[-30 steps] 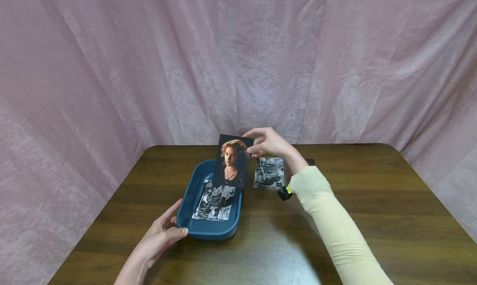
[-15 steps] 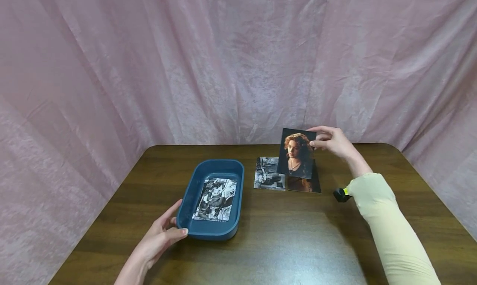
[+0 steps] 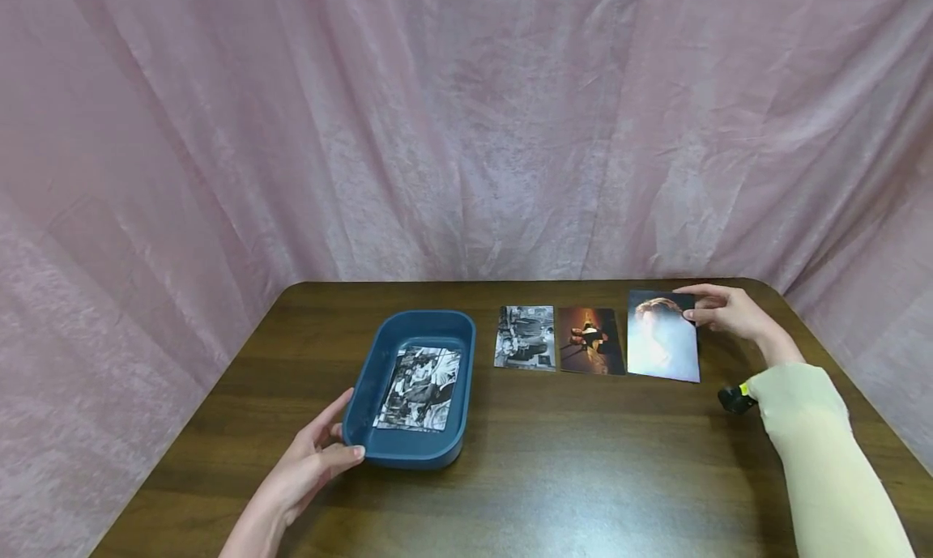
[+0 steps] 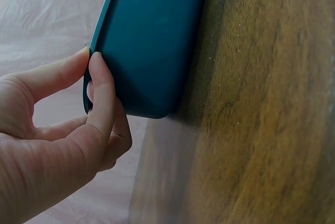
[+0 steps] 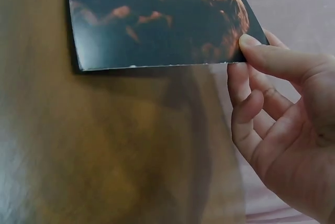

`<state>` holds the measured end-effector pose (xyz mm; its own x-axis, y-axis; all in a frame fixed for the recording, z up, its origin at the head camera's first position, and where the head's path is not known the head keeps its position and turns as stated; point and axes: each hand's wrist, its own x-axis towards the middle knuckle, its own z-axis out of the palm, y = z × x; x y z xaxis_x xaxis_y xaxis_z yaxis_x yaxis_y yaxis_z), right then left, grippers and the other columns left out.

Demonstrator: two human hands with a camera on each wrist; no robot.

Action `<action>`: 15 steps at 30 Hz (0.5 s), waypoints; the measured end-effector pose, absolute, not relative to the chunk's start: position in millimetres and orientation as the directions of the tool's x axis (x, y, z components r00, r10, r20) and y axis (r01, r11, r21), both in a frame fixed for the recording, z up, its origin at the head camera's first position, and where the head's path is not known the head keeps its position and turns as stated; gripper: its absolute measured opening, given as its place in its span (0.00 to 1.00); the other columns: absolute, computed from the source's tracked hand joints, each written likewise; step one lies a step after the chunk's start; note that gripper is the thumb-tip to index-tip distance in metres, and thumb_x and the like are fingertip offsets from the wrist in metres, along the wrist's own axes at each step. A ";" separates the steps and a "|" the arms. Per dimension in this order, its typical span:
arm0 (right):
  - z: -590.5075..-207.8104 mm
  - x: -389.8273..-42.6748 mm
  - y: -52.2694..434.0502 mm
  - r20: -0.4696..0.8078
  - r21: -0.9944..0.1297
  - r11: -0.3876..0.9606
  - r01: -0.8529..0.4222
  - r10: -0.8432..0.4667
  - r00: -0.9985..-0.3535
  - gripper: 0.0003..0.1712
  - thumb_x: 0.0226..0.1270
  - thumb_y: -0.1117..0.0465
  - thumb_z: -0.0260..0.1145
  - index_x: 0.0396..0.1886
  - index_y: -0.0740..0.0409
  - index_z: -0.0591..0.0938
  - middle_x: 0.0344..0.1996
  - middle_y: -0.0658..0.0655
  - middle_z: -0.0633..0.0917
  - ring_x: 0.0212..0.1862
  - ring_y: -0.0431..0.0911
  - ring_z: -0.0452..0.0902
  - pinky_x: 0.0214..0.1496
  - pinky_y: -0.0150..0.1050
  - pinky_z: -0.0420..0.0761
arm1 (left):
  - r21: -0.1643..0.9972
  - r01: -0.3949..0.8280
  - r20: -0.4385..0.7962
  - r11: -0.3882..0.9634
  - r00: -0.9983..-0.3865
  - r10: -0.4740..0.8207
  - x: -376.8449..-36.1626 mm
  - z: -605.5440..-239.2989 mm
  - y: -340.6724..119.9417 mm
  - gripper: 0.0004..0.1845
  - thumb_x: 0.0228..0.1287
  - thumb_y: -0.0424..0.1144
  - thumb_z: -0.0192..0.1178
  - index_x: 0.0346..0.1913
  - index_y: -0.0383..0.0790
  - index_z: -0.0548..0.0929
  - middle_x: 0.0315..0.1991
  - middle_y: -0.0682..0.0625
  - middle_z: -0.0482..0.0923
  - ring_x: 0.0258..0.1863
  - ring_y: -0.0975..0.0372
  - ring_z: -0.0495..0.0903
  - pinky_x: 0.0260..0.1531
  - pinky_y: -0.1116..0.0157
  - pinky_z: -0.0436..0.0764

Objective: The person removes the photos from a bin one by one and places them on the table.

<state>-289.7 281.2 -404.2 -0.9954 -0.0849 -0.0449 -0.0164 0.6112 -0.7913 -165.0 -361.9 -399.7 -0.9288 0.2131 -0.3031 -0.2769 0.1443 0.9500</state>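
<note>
Left hand grips the near left corner of the blue tray, thumb and fingers curled on its rim, forearm flat on the desk. One black-and-white photo lies inside the tray. Right of the tray, three photos in a row: a black-and-white one, an orange dark one, then the portrait photo, glare-washed, flat on the desk at far right. Right hand pinches the portrait's far right corner, thumb on top, arm stretched out in a pale yellow sleeve. Four photos total, one tray.
</note>
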 end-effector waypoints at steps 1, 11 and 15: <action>-407.0 -289.9 282.1 -0.044 -0.790 0.613 -0.020 -0.088 -0.995 0.30 0.68 0.56 0.67 0.67 0.59 0.72 0.31 0.41 0.84 0.35 0.34 0.80 0.37 0.35 0.79 | 0.949 -0.280 -0.306 0.146 -0.929 0.210 -165.4 -399.9 -362.4 0.49 0.60 0.28 0.63 0.79 0.51 0.49 0.48 0.43 0.67 0.45 0.60 0.77 0.49 0.66 0.81; -430.3 -296.4 271.7 0.013 -0.728 0.684 -0.043 -0.049 -0.999 0.29 0.65 0.61 0.69 0.64 0.65 0.75 0.26 0.48 0.77 0.30 0.36 0.68 0.36 0.32 0.69 | 0.948 -0.282 -0.310 0.146 -0.923 0.226 -164.8 -399.8 -364.2 0.49 0.61 0.29 0.62 0.80 0.50 0.48 0.48 0.44 0.68 0.45 0.60 0.77 0.49 0.66 0.81; -434.8 -299.2 271.9 0.011 -0.706 0.707 -0.036 -0.040 -0.999 0.28 0.65 0.61 0.69 0.63 0.65 0.77 0.28 0.48 0.76 0.31 0.35 0.67 0.38 0.32 0.67 | 0.949 -0.277 -0.306 0.148 -0.921 0.240 -165.1 -400.1 -363.7 0.49 0.61 0.29 0.62 0.80 0.50 0.47 0.48 0.43 0.68 0.44 0.61 0.78 0.49 0.66 0.81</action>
